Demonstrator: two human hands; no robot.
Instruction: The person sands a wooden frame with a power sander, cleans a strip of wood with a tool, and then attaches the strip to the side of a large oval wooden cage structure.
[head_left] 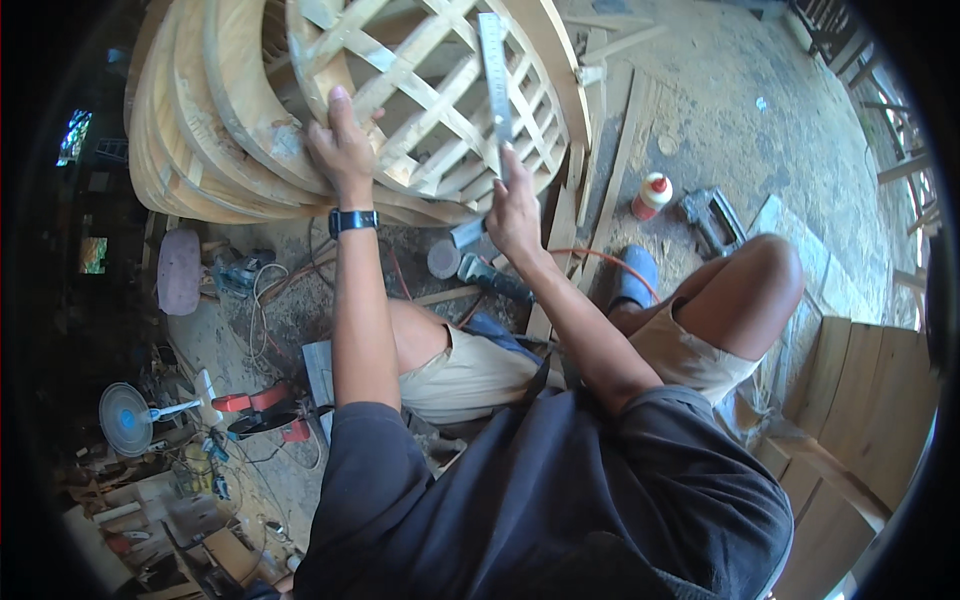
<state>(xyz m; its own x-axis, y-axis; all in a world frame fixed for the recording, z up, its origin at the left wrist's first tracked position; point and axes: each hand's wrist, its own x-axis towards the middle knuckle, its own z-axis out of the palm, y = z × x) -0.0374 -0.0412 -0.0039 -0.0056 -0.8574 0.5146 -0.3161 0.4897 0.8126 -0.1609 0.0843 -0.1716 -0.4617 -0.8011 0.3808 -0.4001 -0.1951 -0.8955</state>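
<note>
A large curved wooden frame (240, 120) with stacked ribs and a crisscross lattice of slats fills the upper left and middle. My left hand (342, 150), with a dark watch on its wrist, grips the edge of a curved rib beside the lattice. In my right hand (515, 210) is a metal try square (494, 75). Its marked blade points away from me and lies over the lattice near the right rim. The square's short stock (468, 232) shows to the left of my right hand. My fingers partly hide where blade and stock meet.
A white glue bottle with a red cap (652, 197) and a nail gun (712, 222) are at right. An angle grinder (495, 278) lies below the frame, near an orange hose (615, 260). A fan (127, 419) and a red power tool (255, 405) are at lower left.
</note>
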